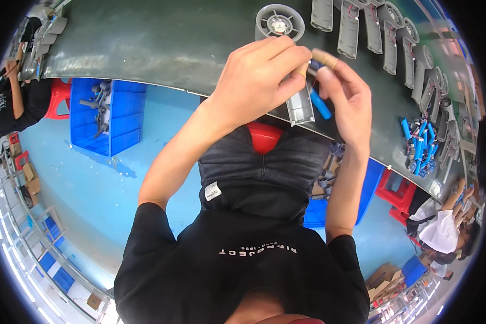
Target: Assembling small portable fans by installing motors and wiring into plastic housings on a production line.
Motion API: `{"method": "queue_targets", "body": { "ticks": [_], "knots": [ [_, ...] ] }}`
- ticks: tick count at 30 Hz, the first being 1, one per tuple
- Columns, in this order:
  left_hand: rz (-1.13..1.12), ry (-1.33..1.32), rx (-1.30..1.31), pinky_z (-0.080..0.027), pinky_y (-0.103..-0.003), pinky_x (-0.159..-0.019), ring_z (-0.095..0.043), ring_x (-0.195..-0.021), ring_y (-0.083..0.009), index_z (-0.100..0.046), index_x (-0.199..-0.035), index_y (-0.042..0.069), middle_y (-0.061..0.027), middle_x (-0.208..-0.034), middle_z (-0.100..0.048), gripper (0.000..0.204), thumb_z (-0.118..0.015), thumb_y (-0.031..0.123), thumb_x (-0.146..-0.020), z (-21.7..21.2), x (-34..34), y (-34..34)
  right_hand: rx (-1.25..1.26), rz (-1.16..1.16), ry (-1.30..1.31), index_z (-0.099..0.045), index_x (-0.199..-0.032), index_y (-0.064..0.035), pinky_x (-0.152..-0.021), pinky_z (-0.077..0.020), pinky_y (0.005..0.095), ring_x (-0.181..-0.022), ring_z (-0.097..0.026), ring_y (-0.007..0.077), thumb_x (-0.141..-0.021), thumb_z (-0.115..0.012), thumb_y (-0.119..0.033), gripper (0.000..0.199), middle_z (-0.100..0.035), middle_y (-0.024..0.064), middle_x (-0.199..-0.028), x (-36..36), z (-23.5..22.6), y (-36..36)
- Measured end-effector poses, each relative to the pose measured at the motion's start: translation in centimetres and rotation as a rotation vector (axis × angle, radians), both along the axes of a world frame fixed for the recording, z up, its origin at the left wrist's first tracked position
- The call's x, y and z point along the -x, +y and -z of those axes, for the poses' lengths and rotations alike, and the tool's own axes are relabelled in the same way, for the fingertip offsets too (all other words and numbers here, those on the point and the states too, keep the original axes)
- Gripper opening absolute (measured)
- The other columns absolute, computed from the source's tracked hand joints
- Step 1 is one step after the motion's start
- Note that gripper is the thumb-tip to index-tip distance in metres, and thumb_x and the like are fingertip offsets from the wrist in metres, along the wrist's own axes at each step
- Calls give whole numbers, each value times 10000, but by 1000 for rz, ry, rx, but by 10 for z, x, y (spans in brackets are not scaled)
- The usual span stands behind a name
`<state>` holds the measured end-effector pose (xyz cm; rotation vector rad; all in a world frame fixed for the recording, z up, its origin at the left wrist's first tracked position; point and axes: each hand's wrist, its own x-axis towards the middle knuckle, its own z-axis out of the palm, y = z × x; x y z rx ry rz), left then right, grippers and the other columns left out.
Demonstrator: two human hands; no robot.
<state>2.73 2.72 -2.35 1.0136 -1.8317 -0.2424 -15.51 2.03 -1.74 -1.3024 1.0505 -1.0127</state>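
Observation:
Over the bench edge, both my hands work at a grey fan housing with a round spoked head [279, 22] and an open, trough-like handle [301, 108]. My left hand [262, 73] lies across the middle of the housing, thumb and forefinger pinched together; what they pinch is hidden. At its fingertips, the slightly blurred fingers of my right hand [348, 92] close around a small dark-blue part [315, 64]. Between the hands, a bright blue cylindrical battery [321, 104] slants beside the handle. Tan covers wrap some fingertips.
Several grey housings [349, 29] line the right of the dark green bench [146, 43]. A pile of blue batteries [419, 147] lies near its right edge. Below stand a blue crate [127, 116] with grey parts and red stools [395, 191]. Other people sit at far left and right.

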Motion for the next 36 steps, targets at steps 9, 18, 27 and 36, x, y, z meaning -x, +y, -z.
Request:
{"method": "queue_targets", "body": {
  "ticks": [9,18,27,36],
  "knots": [
    [-34,-11,4,-469,-244,-518,-581,-620,-127,-659,-938,24,-48,-809,-614,226,-692,-45,-725,1,5,0,438,142,310,-718,-1115,-12,-654,-461,192,-704,-576,48,-857,-717,-38,259,-605,24,-902,-2,6,1],
    [-33,6,22,-473,-235,-522,-580,-630,-123,-662,-943,15,-64,-910,-633,230,-686,-38,-720,4,8,-2,481,140,194,-715,-1049,18,-722,-530,247,-780,-675,141,-837,-717,-19,215,-695,89,-957,-14,9,4],
    [-40,7,49,-453,-229,-505,-560,-603,-111,-672,-906,20,-50,-860,-638,212,-699,-21,-700,2,8,-2,616,229,378,-727,-1021,7,-577,-482,247,-659,-613,127,-792,-758,-19,232,-661,79,-821,-12,9,3],
    [-38,71,48,-418,-225,-491,-516,-560,-88,-669,-863,19,-24,-787,-609,190,-718,-26,-686,1,12,-5,788,255,476,-740,-1041,-20,-542,-457,257,-609,-573,138,-771,-766,-9,272,-648,69,-798,-12,10,3]
  ]
}}
